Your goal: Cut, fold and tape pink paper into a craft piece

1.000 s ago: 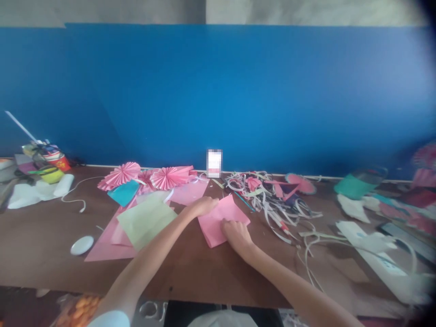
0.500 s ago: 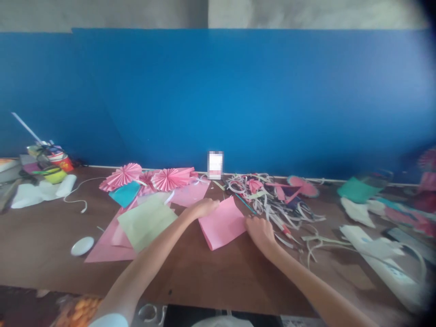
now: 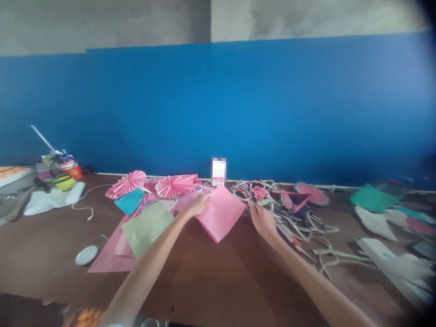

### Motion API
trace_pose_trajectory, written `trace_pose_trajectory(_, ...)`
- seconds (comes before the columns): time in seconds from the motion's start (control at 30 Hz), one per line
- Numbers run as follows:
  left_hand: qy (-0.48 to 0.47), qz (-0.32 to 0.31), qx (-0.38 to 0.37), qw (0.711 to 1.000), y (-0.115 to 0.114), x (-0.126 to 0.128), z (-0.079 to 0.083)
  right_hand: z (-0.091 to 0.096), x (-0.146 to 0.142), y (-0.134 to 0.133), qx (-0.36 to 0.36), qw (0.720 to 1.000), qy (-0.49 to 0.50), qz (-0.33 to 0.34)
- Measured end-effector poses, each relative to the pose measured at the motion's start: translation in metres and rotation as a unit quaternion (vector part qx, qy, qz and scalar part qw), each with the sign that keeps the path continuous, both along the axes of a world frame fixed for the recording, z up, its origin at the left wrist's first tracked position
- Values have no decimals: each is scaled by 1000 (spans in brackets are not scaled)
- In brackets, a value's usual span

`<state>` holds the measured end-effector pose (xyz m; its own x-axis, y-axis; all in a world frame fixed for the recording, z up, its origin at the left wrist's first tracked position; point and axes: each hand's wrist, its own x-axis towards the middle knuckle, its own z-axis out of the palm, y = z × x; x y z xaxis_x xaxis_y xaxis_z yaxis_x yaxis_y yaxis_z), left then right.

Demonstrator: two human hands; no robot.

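**Pink paper (image 3: 221,213) being swung round to a diamond between both hands**
The left hand (image 3: 197,205) is pinching the sheet's left corner, fingers closed on it. The right hand (image 3: 262,220), having slid off the sheet's top, is loosely curling at its right corner, grip unclear. The sheet is sitting mid-table (image 3: 211,281), between the green sheet (image 3: 147,228) and the paper strips (image 3: 289,209).

A paper-craft workspace — folded pink fans (image 3: 172,185), paper strips (image 3: 289,211) and coloured sheets (image 3: 147,227) litter a brown table (image 3: 211,277).

Near table (image 3: 211,281) wide open in the middle; scrap tangle (image 3: 293,213) crowds the right, sheets (image 3: 146,227) and fans (image 3: 170,185) block the left.
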<state>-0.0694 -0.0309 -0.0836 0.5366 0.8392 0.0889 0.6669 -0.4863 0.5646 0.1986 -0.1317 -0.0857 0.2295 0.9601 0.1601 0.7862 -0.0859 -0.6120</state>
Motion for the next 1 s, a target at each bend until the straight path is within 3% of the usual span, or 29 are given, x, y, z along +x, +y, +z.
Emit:
trace_pose_trajectory(0.1, -40, 53, 35, 997, 4, -1, -2, -7, -13, 9, -47, 977, 203, 50)
trace_pose_trajectory(0.23, -81, 82, 49, 992, 4, 8, -12, -24, -30, 20, -72, 949, 302, 60)
trace_pose_trajectory(0.5, -102, 74, 50, 991, 2, 9, -16, -39, -46, 34, 10, 894, 446, 30)
trace_pose_trajectory(0.63, -108, 88, 81, 987, 0, 4, -4, -34, -46, 37, 0, 879, 473, 59)
trace_pose_trajectory(0.7, -100, 97, 153, 978, -3, 4, 8, -28, -46, 38, -23, 875, 474, 94)
trace_pose_trajectory(0.77, -76, 66, 239, 966, -8, 5, 23, -20, -46, 37, -57, 872, 467, 135)
trace_pose_trajectory(0.83, -61, 48, 264, 961, -14, 7, 36, -9, -45, 37, -98, 868, 454, 174)
trace_pose_trajectory(0.9, -75, -6, 189, 979, -20, 9, 45, 6, -46, 37, -145, 863, 433, 219)
trace_pose_trajectory(1.0, -90, -113, 9, 989, -26, 11, 49, 30, -49, 37, -213, 852, 312, 361)
